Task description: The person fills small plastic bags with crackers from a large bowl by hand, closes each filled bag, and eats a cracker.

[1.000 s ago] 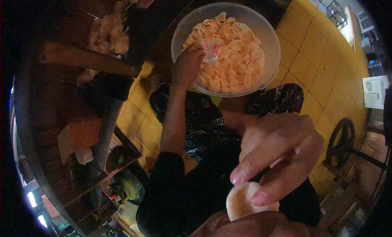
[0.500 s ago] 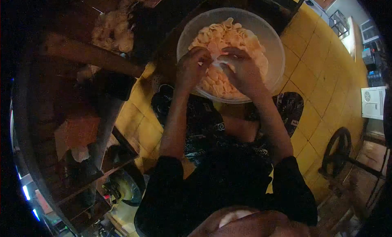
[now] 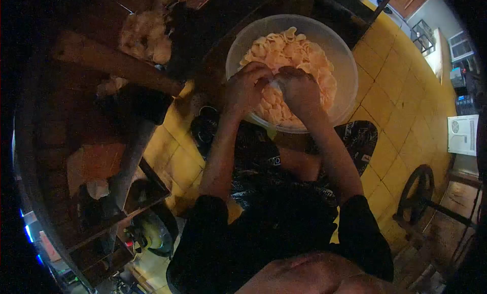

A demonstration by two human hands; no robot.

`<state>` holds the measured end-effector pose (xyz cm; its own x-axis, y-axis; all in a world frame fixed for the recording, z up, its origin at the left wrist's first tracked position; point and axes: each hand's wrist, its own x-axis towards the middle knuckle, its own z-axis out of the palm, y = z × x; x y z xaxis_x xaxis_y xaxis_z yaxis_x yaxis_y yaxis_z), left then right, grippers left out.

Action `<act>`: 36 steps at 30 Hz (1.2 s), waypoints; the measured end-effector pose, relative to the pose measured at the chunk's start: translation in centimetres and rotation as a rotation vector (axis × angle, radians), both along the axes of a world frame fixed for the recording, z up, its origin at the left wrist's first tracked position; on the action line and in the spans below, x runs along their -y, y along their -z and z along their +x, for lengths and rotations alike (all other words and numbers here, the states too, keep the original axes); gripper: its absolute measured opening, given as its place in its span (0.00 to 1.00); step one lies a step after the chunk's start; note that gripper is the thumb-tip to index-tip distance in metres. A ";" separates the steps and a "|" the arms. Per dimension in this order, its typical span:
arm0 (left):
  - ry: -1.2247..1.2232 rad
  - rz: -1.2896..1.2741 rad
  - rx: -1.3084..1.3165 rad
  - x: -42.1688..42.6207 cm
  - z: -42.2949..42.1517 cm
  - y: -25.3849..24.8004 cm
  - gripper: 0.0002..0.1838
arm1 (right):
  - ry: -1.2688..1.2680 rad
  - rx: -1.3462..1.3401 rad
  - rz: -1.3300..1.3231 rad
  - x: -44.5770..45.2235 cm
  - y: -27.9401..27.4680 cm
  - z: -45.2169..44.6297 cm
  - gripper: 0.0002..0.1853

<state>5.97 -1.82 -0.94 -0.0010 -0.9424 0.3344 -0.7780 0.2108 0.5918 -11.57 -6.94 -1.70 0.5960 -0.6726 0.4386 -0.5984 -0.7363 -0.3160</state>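
A large translucent plastic tub (image 3: pixel 346 91) holds a heap of pale orange, curled crackers (image 3: pixel 284 48). Over the near side of the heap, my left hand (image 3: pixel 248 86) and my right hand (image 3: pixel 300 91) meet with bent, closed fingers. Pinched between them is a small whitish, see-through piece of thin plastic (image 3: pixel 274 84), mostly covered by the fingers. Its full shape is hidden. The crackers lie just below both hands.
Yellow floor tiles (image 3: pixel 388 99) surround the tub. At left stands dark wooden furniture with a thick wooden bar (image 3: pixel 116 63) and a cardboard box (image 3: pixel 96 164). A black wheel (image 3: pixel 416 192) is at right, with a white appliance (image 3: pixel 462 135) beyond it.
My hands have drawn closer together, and the right fingers have curled in over the plastic, so less of it shows. The whole view has shifted slightly.
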 end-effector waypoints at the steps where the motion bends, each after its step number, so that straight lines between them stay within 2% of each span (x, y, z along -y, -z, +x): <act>1: 0.001 -0.006 0.004 0.0 -0.1 -0.2 0.07 | -0.006 0.004 0.040 0.1 -0.2 0.1 0.12; 7: -0.031 0.012 -0.099 -0.3 -0.8 -0.7 0.09 | -0.002 0.184 0.205 0.1 -0.7 -0.1 0.07; 9: -0.031 -0.015 -0.049 -0.3 -0.8 -0.7 0.06 | -0.017 0.203 0.188 0.1 -0.5 0.1 0.07; 14: -0.118 0.061 -0.046 0.0 -0.9 -0.8 0.08 | -0.111 0.282 0.147 0.3 -0.8 0.1 0.05; 16: -0.166 0.056 -0.020 0.1 -0.7 -0.3 0.09 | -0.183 0.536 0.188 0.4 -0.5 0.1 0.05; 18: -0.237 -0.009 0.131 0.3 -0.4 0.3 0.09 | -0.175 0.612 0.264 0.1 -0.7 -0.6 0.04; 20: -0.254 -0.050 0.097 0.4 -0.3 0.4 0.08 | -0.168 0.689 0.323 0.3 -1.5 -1.7 0.04; 22: -0.262 -0.089 0.056 0.6 -0.3 0.8 0.08 | 0.037 0.718 0.561 0.7 -2.1 -3.5 0.06; 23: -0.293 -0.098 0.113 0.5 -0.2 1.0 0.09 | 0.043 0.716 0.552 1.1 -2.4 -4.5 0.06; 25: -0.315 -0.111 0.165 0.6 -0.1 1.0 0.10 | 0.122 0.972 0.607 1.8 -3.1 -6.7 0.07; 26: -0.312 -0.019 0.207 0.5 0.0 0.9 0.11 | 0.158 0.952 0.536 2.9 -1.6 -7.8 0.08; 27: -0.306 0.075 0.248 0.5 0.0 1.0 0.13 | 0.171 0.950 0.529 2.3 -2.5 -8.4 0.08; 29: -0.241 0.019 0.249 0.1 -0.3 0.1 0.15 | 0.163 1.099 0.742 0.8 -5.4 -9.5 0.07; 31: -0.180 -0.026 0.252 -0.1 0.1 0.2 0.17 | 0.171 1.106 0.748 1.2 -4.7 -10.8 0.08; 34: -0.199 -0.037 0.305 -0.2 0.3 0.6 0.19 | 0.208 1.148 0.772 0.7 -4.5 -11.6 0.12; 36: -0.369 0.080 0.342 -1.1 0.1 0.1 0.18 | 0.242 1.182 0.798 0.4 -4.2 -11.4 0.13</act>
<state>6.11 -0.71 -1.05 0.2396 -0.9233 0.3002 -0.9441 -0.1495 0.2936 -23.00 -7.31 2.51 -0.0043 -0.9987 0.0510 0.2165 -0.0507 -0.9750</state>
